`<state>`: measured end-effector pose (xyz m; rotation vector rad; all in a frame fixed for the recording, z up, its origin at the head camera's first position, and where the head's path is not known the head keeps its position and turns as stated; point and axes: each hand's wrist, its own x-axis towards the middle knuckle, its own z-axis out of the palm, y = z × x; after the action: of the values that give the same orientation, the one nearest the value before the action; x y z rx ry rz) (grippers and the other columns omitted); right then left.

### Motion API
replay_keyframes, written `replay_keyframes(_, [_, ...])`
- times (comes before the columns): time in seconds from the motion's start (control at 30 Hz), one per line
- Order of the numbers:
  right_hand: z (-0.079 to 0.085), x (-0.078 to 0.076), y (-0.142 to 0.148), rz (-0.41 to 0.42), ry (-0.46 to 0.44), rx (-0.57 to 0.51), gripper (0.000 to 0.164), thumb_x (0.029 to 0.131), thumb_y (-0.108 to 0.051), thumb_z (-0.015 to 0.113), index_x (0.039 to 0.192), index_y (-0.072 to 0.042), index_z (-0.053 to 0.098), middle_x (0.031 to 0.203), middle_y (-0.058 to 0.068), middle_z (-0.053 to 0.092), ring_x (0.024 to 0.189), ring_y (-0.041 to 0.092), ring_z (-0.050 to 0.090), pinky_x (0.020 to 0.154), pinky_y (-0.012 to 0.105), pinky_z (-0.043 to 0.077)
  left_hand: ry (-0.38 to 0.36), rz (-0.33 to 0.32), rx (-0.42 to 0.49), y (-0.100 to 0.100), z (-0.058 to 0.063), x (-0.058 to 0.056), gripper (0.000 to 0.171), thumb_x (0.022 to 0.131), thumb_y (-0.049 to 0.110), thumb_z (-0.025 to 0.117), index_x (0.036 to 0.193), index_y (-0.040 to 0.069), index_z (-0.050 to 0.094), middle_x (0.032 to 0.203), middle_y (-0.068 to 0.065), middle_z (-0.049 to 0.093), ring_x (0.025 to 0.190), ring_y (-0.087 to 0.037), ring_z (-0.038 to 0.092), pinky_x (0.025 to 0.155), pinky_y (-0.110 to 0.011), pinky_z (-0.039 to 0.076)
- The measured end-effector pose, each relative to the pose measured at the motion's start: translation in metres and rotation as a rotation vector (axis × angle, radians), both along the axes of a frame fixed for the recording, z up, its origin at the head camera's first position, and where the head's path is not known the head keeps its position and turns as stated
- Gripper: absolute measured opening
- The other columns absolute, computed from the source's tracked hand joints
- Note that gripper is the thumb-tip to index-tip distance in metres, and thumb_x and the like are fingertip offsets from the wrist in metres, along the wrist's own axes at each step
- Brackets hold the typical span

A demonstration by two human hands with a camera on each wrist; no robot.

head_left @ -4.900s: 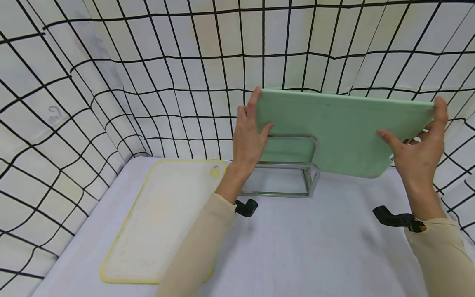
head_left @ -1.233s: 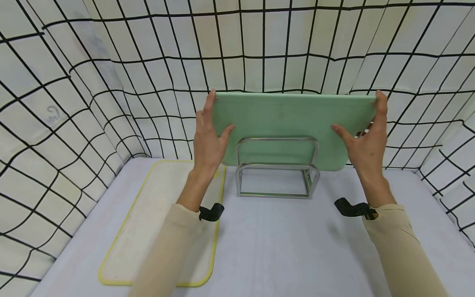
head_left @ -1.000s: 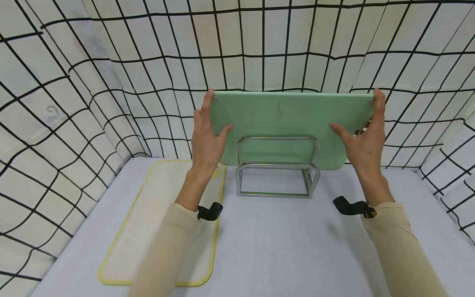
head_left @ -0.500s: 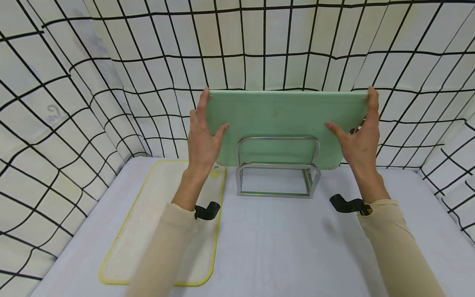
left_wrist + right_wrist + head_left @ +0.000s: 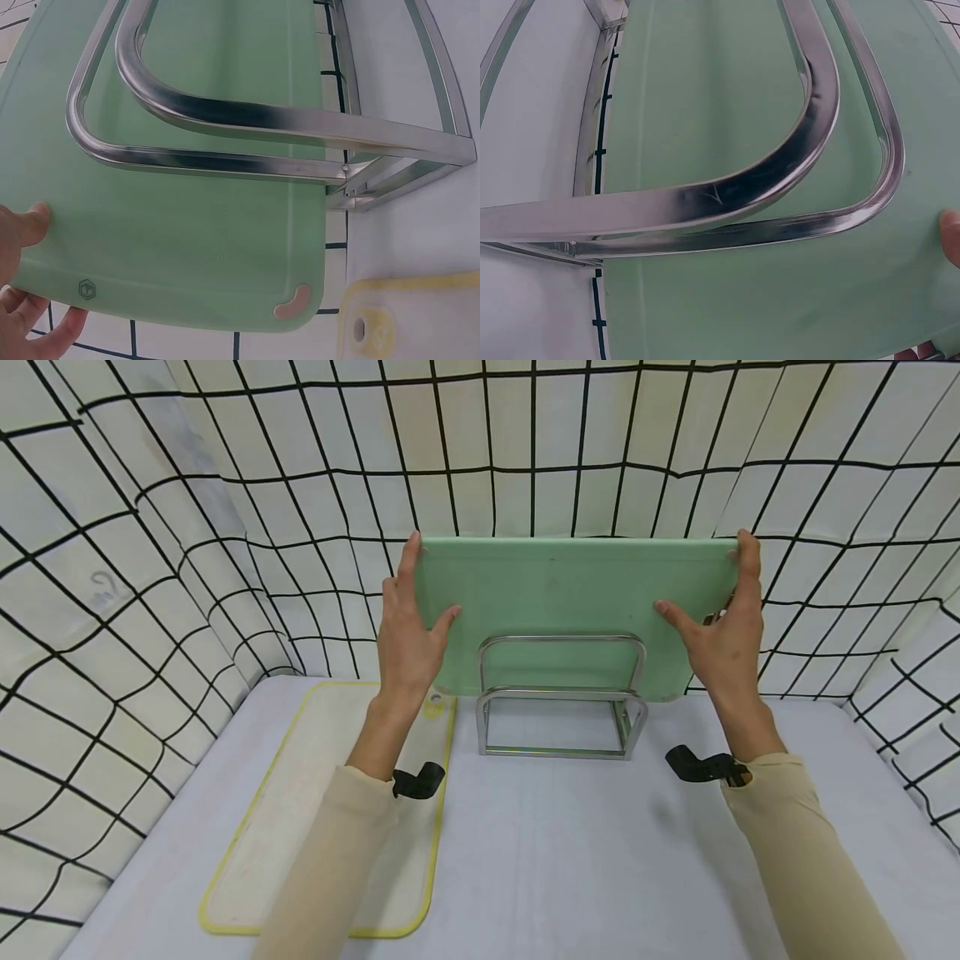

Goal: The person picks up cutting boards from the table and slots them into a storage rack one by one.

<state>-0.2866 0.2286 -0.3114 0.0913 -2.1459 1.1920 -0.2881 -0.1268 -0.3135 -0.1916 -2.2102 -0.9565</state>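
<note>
Head view: left hand (image 5: 408, 639) and right hand (image 5: 727, 639) each pinch one end of the green board (image 5: 562, 585), thumbs on the near face, fingers round the side edges. Grip is wide, board spanning the gap between the hands, standing on its long side. Metal rack (image 5: 555, 694) sits between and below the hands; its two loops cross in front of the board's lower part. Can't tell whether the lower edge touches the rack base. White board with yellow rim (image 5: 292, 802) lies flat below the left hand, partly covered by the left sleeve (image 5: 322, 860). Black wire grid (image 5: 533, 469) rises behind the grip and at both sides. White tabletop (image 5: 570, 852) under everything. Black wrist mount (image 5: 420, 781) below the left hand, another below the right.

Left wrist view: left thumb on the face, fingers curled at the edge; hexagonal mark (image 5: 88, 289) just beside the fingers, pink corner patch (image 5: 294, 301) farther along. Rack loops lie across the face, apart from the thumb. White board's yellow tab well apart from the fingers.

Right wrist view: rack loops fill the middle, right thumb clear of them; fingers mostly cut off.
</note>
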Motion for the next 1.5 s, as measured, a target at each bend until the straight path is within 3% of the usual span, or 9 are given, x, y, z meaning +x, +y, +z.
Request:
replay_keyframes(0.47, [0.001,-0.005,0.001,0.021,-0.011,0.006,0.105,0.088,-0.023,0.085,0.166,-0.035,0.016,0.168,0.003,0.033,0.147,0.033,0.043,0.109,0.066,0.043,-0.049,0.044,-0.021,-0.001,0.002,-0.002,0.099,0.092,0.025,0.081,0.165,0.043,0.016,0.137,-0.019,0.052,0.095,-0.042,0.064,0.070,-0.055,0.058])
replay_keyframes(0.73, [0.003,-0.005,0.004,0.040,-0.036,0.021,0.106,0.089,-0.019,0.084,0.166,-0.035,0.014,0.168,0.006,0.030,0.150,0.035,0.040,0.115,0.066,0.040,-0.062,0.032,-0.010,0.001,-0.001,-0.005,0.099,0.092,0.025,0.080,0.165,0.044,0.015,0.138,-0.020,0.052,0.108,-0.042,0.065,0.076,-0.056,0.058])
replay_keyframes(1.1, [0.002,-0.008,0.006,0.070,-0.051,0.011,0.109,0.090,-0.013,0.082,0.167,-0.037,0.010,0.172,0.002,0.025,0.151,0.038,0.039,0.112,0.068,0.042,-0.067,0.046,-0.017,0.002,0.001,-0.005,0.100,0.093,0.022,0.080,0.166,0.043,0.014,0.136,-0.021,0.052,0.105,-0.043,0.064,0.077,-0.055,0.057])
replay_keyframes(1.5, [0.003,-0.010,0.004,0.067,-0.081,0.016,0.109,0.091,-0.014,0.081,0.167,-0.040,0.008,0.173,-0.001,0.024,0.145,0.046,0.044,0.110,0.069,0.044,-0.103,0.079,-0.017,0.000,0.005,-0.010,0.102,0.093,0.023,0.080,0.164,0.048,0.012,0.136,-0.020,0.053,0.105,-0.043,0.067,0.073,-0.057,0.058])
